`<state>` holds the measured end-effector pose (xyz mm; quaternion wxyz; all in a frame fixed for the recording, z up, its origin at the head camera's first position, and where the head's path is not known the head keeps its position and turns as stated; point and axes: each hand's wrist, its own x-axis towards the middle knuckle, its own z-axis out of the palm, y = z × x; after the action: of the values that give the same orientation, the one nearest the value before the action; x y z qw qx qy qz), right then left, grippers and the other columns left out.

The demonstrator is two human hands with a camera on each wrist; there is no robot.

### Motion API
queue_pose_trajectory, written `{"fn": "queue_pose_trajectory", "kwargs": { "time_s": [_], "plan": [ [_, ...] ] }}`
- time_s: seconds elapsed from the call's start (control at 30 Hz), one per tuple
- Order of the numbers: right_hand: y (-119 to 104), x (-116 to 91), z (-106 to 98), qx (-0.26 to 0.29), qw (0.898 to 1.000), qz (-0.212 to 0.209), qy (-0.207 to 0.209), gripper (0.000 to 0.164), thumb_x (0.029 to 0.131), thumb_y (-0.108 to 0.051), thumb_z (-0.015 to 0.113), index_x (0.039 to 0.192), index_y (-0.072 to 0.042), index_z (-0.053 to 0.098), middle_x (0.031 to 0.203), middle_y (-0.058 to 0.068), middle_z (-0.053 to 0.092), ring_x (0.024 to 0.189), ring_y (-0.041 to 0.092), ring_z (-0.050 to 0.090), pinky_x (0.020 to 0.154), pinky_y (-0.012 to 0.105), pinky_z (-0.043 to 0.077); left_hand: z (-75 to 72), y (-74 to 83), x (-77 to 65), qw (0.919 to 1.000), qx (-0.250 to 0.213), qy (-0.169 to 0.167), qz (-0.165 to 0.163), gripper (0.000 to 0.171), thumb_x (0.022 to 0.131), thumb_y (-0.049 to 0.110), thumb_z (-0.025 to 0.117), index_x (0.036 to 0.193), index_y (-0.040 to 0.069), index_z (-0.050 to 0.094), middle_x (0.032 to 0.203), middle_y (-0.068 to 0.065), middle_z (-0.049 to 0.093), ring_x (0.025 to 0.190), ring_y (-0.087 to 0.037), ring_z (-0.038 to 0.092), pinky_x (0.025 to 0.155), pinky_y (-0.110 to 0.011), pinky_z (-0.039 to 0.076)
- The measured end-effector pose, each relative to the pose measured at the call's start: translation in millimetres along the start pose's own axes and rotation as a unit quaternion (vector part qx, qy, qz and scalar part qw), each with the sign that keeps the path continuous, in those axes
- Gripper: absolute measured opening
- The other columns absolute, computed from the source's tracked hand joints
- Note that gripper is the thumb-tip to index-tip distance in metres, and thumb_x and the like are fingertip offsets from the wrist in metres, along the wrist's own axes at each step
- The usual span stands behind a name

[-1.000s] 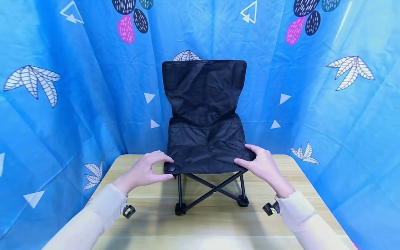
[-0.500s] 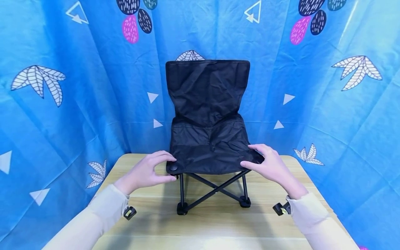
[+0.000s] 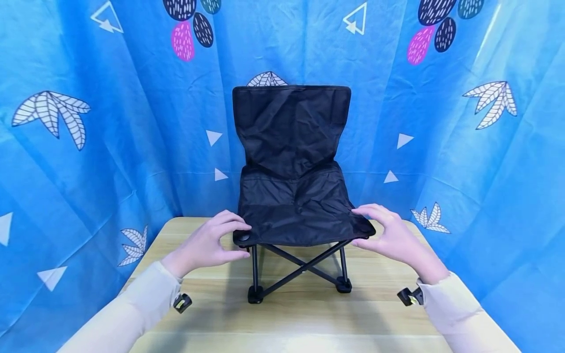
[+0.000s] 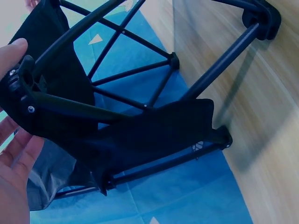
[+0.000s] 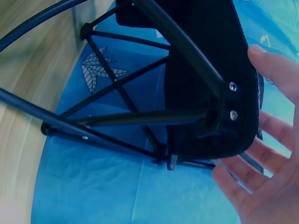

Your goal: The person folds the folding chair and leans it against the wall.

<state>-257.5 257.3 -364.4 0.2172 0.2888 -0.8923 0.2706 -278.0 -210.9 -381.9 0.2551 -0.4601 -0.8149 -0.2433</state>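
Note:
A black folding chair (image 3: 291, 196) with a fabric seat and metal legs stands upright, its backrest at the far side. My left hand (image 3: 212, 243) is at the front left corner of the seat. Its fingertips rest on top and the thumb is below; in the left wrist view the thumb (image 4: 13, 55) lies by the plastic corner joint (image 4: 28, 77). My right hand (image 3: 393, 240) cups loosely round the front right corner, palm apart from it. In the right wrist view its thumb (image 5: 271, 67) meets the fabric edge, and its fingers lie partly behind the corner.
The chair stands on a light wooden table (image 3: 287, 318). A blue patterned curtain (image 3: 282, 44) hangs behind and along both sides. A small black device (image 3: 182, 302) sits on each sleeve cuff.
My right hand has slid from the top of the seat outward to its front right corner, which now shows between thumb and fingers. The left hand stays at its corner. The chair stands still.

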Motion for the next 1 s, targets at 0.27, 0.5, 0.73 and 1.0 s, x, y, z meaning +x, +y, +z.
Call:
{"fn": "queue_pose_trajectory", "kwargs": {
  "time_s": [0.27,0.5,0.73,1.0],
  "plan": [
    [3,-8,-5,-0.030,0.999,-0.001,-0.037,0.059,0.082,-0.017,0.096,0.137,-0.011,0.074,0.137,0.012,0.071,0.124,0.037,0.070,0.097,0.059,0.061,-1.4,-0.8,1.5,0.9990,0.029,0.001,0.033,0.048,0.071,0.015,0.102,0.115,0.013,0.081,0.113,-0.001,0.074,0.104,-0.017,0.067,0.088,-0.026,0.059],
    [10,-11,-2,-0.034,0.998,-0.046,0.000,0.048,0.075,-0.002,0.096,0.120,-0.011,0.080,0.123,0.007,0.075,0.109,0.031,0.073,0.094,0.024,0.059,-2.6,2.6,1.6,0.9978,0.045,0.001,0.050,0.045,0.072,0.013,0.101,0.113,0.011,0.082,0.109,-0.001,0.075,0.101,-0.018,0.068,0.084,-0.032,0.063],
    [15,-12,3,-0.010,0.995,-0.096,0.039,0.053,0.068,0.012,0.096,0.113,-0.012,0.082,0.116,0.006,0.077,0.103,0.028,0.073,0.098,0.001,0.044,-2.4,2.4,0.4,0.9964,0.051,0.007,0.068,0.045,0.072,0.014,0.101,0.113,0.010,0.082,0.106,0.000,0.076,0.098,-0.016,0.068,0.082,-0.030,0.062],
    [13,-12,3,-0.010,0.992,-0.122,0.044,0.056,0.064,0.013,0.097,0.111,-0.013,0.082,0.114,0.004,0.077,0.100,0.025,0.073,0.098,0.002,0.046,-7.4,-1.0,-2.1,0.9960,0.042,0.016,0.077,0.046,0.071,0.012,0.102,0.113,0.011,0.082,0.107,0.000,0.077,0.098,-0.017,0.069,0.083,-0.031,0.062]
  ]
}}
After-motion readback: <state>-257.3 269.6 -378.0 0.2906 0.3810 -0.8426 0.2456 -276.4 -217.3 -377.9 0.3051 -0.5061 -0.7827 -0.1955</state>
